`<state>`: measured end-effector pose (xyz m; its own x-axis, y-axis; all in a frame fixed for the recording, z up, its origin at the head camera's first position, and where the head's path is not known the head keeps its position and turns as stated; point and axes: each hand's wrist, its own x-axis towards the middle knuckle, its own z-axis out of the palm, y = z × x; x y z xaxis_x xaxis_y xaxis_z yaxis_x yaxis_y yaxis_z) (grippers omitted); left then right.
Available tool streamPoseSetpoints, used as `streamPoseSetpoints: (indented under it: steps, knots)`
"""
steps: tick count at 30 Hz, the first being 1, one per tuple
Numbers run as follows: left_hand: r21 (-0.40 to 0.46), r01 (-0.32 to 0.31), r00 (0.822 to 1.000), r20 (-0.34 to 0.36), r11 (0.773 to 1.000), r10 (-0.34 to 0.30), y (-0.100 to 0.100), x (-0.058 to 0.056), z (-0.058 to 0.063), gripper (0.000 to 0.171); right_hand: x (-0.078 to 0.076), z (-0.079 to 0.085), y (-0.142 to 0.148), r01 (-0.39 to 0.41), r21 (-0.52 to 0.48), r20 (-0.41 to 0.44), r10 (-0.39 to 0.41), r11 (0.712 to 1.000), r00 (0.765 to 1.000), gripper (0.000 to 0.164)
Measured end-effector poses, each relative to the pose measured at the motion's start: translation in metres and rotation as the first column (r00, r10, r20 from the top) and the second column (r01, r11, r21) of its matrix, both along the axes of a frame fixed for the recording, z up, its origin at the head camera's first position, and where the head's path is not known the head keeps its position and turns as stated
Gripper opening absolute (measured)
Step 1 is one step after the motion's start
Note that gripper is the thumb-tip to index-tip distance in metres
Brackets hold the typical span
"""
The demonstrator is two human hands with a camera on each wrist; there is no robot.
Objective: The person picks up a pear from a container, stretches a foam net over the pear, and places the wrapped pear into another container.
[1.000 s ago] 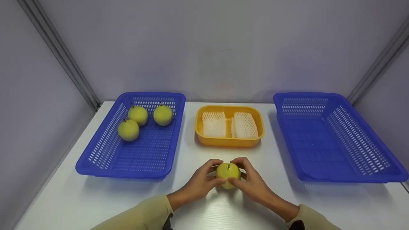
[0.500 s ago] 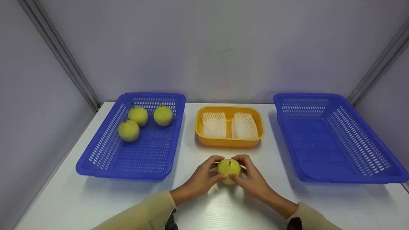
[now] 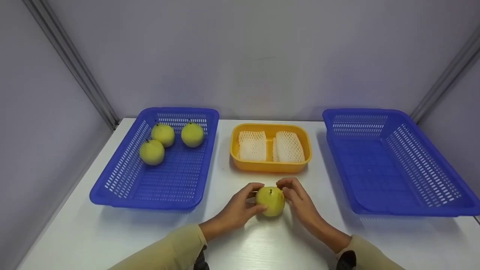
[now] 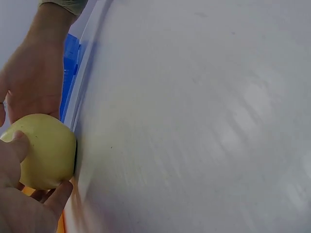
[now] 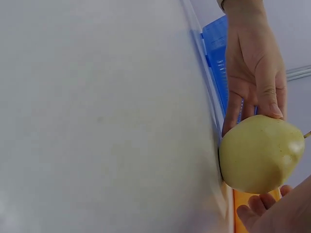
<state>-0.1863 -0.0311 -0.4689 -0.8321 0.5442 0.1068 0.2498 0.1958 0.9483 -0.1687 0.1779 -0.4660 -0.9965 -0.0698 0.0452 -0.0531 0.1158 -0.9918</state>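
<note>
A yellow-green pear (image 3: 270, 202) sits upright on the white table, stem up. Thumb and fingers of my left hand (image 3: 236, 209) grip its left side; in the right wrist view the left thumb presses on the pear (image 5: 257, 158). My right hand (image 3: 302, 204) is close by the pear's right side, its fingers loosely bent. In the right wrist view, a small gap shows between the right fingertips and the fruit. Beyond the pear, a yellow tray (image 3: 270, 167) holds white foam net sleeves (image 3: 252, 147).
To the left, a blue basket (image 3: 176, 187) contains 3 pears, one of them a pear (image 3: 192, 135) near the back. Another blue basket (image 3: 375, 168) stands on the right with nothing visible in it. A wall (image 3: 262, 82) rises behind the table.
Both hands held the pear and shifted it slightly away and to the right. Now the right hand has let go and moved right; the left hand still grips it.
</note>
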Motion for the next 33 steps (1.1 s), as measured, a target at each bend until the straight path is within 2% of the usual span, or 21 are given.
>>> streamPoseSetpoints:
  steps: [3,7,11,16,21,28,33]
  knots:
    - [0.006,-0.001,1.0,0.005,1.0,0.001,0.0,0.0,0.0,0.053,-0.006,0.004,0.001,0.112,-0.037,0.08,-0.109,0.993,0.991,0.028]
    - [0.0,-0.014,1.0,0.005,1.0,0.014,0.0,0.001,0.0,0.054,-0.019,0.008,0.005,0.234,-0.044,0.167,-0.224,0.971,0.96,0.035]
    - [-0.021,-0.036,0.999,-0.004,0.999,0.036,0.0,0.001,-0.002,0.059,-0.028,0.011,0.011,0.286,-0.053,0.226,-0.268,0.957,0.937,0.04]
    - [-0.036,-0.08,0.997,0.002,0.996,0.08,0.0,0.001,-0.004,0.066,-0.038,0.013,0.018,0.333,-0.018,0.247,-0.318,0.943,0.915,0.041]
    - [-0.031,-0.128,0.992,-0.015,0.991,0.128,-0.003,0.002,-0.002,0.054,-0.049,0.012,0.026,0.364,-0.003,0.275,-0.35,0.931,0.896,0.046]
    - [0.017,-0.233,0.97,-0.061,0.972,0.234,-0.005,-0.001,0.014,0.036,-0.059,0.009,0.031,0.386,0.02,0.335,-0.37,0.922,0.866,0.047]
    - [0.026,-0.219,0.97,-0.104,0.975,0.22,-0.005,-0.008,0.039,0.036,-0.064,0.008,0.034,0.392,0.008,0.343,-0.371,0.92,0.863,0.041]
